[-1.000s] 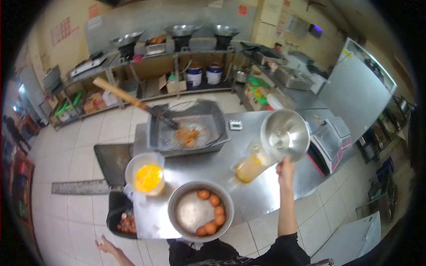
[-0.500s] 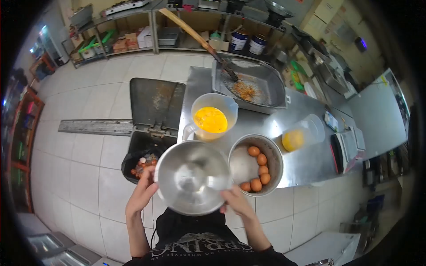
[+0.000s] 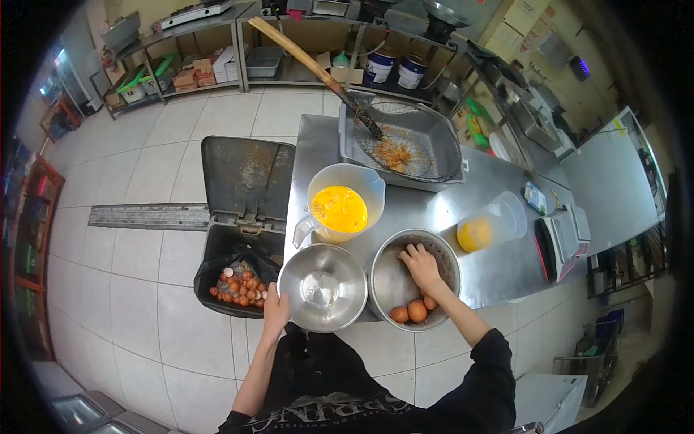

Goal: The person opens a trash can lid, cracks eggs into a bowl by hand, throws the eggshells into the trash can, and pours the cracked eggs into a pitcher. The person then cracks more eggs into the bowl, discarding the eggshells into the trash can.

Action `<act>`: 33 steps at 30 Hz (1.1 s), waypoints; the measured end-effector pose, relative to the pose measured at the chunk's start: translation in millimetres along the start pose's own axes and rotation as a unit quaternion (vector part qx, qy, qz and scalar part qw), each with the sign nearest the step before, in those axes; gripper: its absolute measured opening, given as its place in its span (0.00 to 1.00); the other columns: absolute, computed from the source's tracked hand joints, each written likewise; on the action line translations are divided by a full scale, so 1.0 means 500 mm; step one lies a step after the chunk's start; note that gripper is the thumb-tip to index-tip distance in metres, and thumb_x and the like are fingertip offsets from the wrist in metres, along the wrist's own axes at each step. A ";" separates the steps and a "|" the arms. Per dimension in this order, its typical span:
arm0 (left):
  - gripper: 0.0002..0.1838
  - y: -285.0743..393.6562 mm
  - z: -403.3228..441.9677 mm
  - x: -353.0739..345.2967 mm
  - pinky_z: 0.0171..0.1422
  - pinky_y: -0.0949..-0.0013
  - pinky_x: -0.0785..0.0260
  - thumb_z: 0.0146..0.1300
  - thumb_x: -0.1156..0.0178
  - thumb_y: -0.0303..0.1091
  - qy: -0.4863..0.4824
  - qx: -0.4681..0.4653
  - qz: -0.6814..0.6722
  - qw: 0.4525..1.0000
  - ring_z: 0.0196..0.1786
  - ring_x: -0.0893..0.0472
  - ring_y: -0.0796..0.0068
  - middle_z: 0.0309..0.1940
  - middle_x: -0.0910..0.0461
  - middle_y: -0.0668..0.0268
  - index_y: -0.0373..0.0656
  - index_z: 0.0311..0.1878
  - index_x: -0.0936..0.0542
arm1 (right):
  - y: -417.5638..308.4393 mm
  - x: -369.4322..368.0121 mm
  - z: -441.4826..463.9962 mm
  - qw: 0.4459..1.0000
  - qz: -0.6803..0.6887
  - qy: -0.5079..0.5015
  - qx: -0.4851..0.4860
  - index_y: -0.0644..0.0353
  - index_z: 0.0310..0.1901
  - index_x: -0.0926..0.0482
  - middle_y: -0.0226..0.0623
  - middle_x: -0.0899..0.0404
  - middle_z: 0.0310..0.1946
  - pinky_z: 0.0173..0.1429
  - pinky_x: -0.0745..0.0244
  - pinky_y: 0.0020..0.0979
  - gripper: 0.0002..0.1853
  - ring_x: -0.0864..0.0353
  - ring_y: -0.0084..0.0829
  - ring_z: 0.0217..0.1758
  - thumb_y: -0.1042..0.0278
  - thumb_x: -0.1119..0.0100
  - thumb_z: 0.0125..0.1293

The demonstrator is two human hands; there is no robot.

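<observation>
My left hand (image 3: 275, 311) is closed on the left rim of a shiny steel bowl (image 3: 322, 288), which holds a little clear liquid. The bowl stands by the table's near edge, close to a deep metal pot (image 3: 381, 286). Inside that pot, my right hand (image 3: 421, 269) reaches down with its fingers curled; whatever lies under them is hidden. Several brown eggs (image 3: 417, 311) show below the hand at the pot's near side. Behind the bowl stands a translucent jug (image 3: 309, 230) with cracked eggs (image 3: 339, 209) in it, yolks showing.
An open bin (image 3: 204, 289) full of eggshells (image 3: 242, 288) is at the left. On the steel table (image 3: 499, 267) are a grey basin (image 3: 448, 130) with a wire strainer, a plastic container (image 3: 510, 217) with yellow contents and a scale (image 3: 567, 239). A wooden handle (image 3: 296, 52) slants over the basin.
My right hand has let go of the bowl and moved right, into the egg pot. The bowl is lower, at the table edge, with my left hand still on its rim.
</observation>
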State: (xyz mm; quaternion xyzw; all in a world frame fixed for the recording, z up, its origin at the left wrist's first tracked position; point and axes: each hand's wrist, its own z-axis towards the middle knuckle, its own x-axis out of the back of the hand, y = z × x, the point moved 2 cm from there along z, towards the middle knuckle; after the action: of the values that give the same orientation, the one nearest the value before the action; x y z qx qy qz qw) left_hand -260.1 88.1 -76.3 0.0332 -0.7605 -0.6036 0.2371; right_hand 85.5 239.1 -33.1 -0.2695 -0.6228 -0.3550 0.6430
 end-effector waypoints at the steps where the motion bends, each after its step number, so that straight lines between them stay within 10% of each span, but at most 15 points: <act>1: 0.10 -0.003 0.006 -0.005 0.48 0.58 0.34 0.61 0.54 0.33 0.004 -0.013 -0.020 1.000 0.41 0.25 0.53 0.35 0.26 0.49 0.35 0.40 0.32 | -0.002 -0.003 0.007 1.000 0.005 -0.001 0.002 0.51 0.40 0.22 0.33 0.28 0.40 0.47 0.25 0.37 0.12 0.27 0.38 0.45 0.72 0.44 0.52; 7: 0.13 0.004 0.003 0.019 0.56 0.57 0.41 0.63 0.48 0.38 0.116 0.021 0.092 0.989 0.48 0.32 0.58 0.41 0.31 0.54 0.39 0.44 0.30 | -0.017 0.045 0.012 0.998 0.058 -0.002 0.020 0.56 0.41 0.22 0.39 0.27 0.39 0.46 0.25 0.37 0.14 0.26 0.41 0.43 0.73 0.43 0.50; 9: 0.16 -0.016 -0.001 0.048 0.60 0.56 0.45 0.65 0.47 0.40 0.213 0.061 -0.030 0.975 0.53 0.36 0.57 0.48 0.35 0.52 0.39 0.49 0.32 | -0.019 0.068 -0.002 0.917 0.372 0.065 -0.131 0.59 0.43 0.23 0.41 0.25 0.41 0.45 0.27 0.37 0.14 0.25 0.41 0.40 0.74 0.48 0.53; 10: 0.16 0.045 -0.017 0.066 0.61 0.59 0.46 0.68 0.48 0.40 0.245 0.009 0.017 0.969 0.54 0.37 0.59 0.49 0.36 0.54 0.38 0.51 0.33 | -0.019 0.064 -0.007 0.735 0.629 0.016 -0.255 0.60 0.48 0.26 0.42 0.23 0.42 0.45 0.27 0.36 0.15 0.23 0.38 0.39 0.72 0.53 0.60; 17: 0.15 0.159 -0.018 0.055 0.63 0.62 0.44 0.68 0.49 0.33 0.272 -0.058 -0.092 0.956 0.54 0.35 0.65 0.51 0.37 0.57 0.38 0.54 0.34 | -0.148 0.184 0.041 0.645 0.742 0.114 -0.139 0.60 0.58 0.34 0.42 0.26 0.47 0.50 0.28 0.37 0.19 0.25 0.33 0.45 0.68 0.50 0.67; 18: 0.15 0.154 -0.011 0.041 0.63 0.63 0.44 0.67 0.49 0.31 0.251 -0.059 -0.111 0.960 0.55 0.34 0.66 0.52 0.37 0.58 0.38 0.55 0.34 | -0.168 0.227 0.048 0.811 0.547 0.205 -0.042 0.60 0.56 0.33 0.45 0.31 0.54 0.55 0.31 0.41 0.18 0.27 0.40 0.51 0.72 0.46 0.64; 21: 0.14 0.177 -0.009 -0.018 0.61 0.66 0.41 0.62 0.46 0.28 0.209 -0.093 -0.076 0.971 0.55 0.33 0.67 0.50 0.32 0.60 0.39 0.52 0.31 | -0.193 0.186 0.057 0.919 0.335 0.181 0.100 0.61 0.54 0.31 0.46 0.35 0.57 0.59 0.34 0.41 0.20 0.31 0.44 0.55 0.76 0.43 0.60; 26: 0.18 0.248 -0.028 -0.076 0.51 0.68 0.32 0.59 0.43 0.25 0.019 -0.145 -0.145 0.979 0.50 0.24 0.69 0.47 0.26 0.64 0.43 0.54 0.26 | -0.209 0.193 0.067 0.921 0.351 0.130 0.113 0.61 0.53 0.30 0.48 0.32 0.54 0.59 0.34 0.41 0.19 0.30 0.46 0.54 0.76 0.42 0.59; 29: 0.23 0.329 -0.041 -0.074 0.45 0.71 0.27 0.56 0.38 0.22 -0.065 -0.222 -0.072 0.970 0.45 0.20 0.73 0.46 0.25 0.63 0.44 0.57 0.25 | -0.216 0.254 0.089 0.841 0.531 0.100 0.018 0.62 0.55 0.31 0.45 0.28 0.50 0.52 0.28 0.35 0.18 0.25 0.36 0.47 0.73 0.43 0.63; 31: 0.25 0.337 -0.040 -0.069 0.43 0.74 0.24 0.51 0.33 0.21 -0.073 -0.189 -0.126 0.971 0.40 0.18 0.75 0.46 0.25 0.61 0.42 0.56 0.24 | -0.214 0.249 0.101 0.655 0.747 -0.094 -0.072 0.63 0.59 0.33 0.41 0.25 0.48 0.43 0.26 0.27 0.21 0.22 0.26 0.42 0.69 0.43 0.66; 33: 0.23 0.338 -0.035 -0.053 0.43 0.76 0.23 0.51 0.32 0.22 -0.069 -0.186 -0.125 0.972 0.38 0.17 0.74 0.46 0.25 0.59 0.41 0.53 0.22 | -0.214 0.249 0.110 0.641 0.755 -0.131 -0.047 0.63 0.60 0.33 0.40 0.25 0.49 0.40 0.26 0.24 0.22 0.22 0.23 0.41 0.68 0.43 0.66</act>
State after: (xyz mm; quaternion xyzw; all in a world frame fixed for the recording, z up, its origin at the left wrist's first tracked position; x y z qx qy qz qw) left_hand -189.8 126.5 75.7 0.0416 -0.6396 -0.7599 0.1085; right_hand -36.4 203.0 84.8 -0.7194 -0.2636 0.2636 0.5861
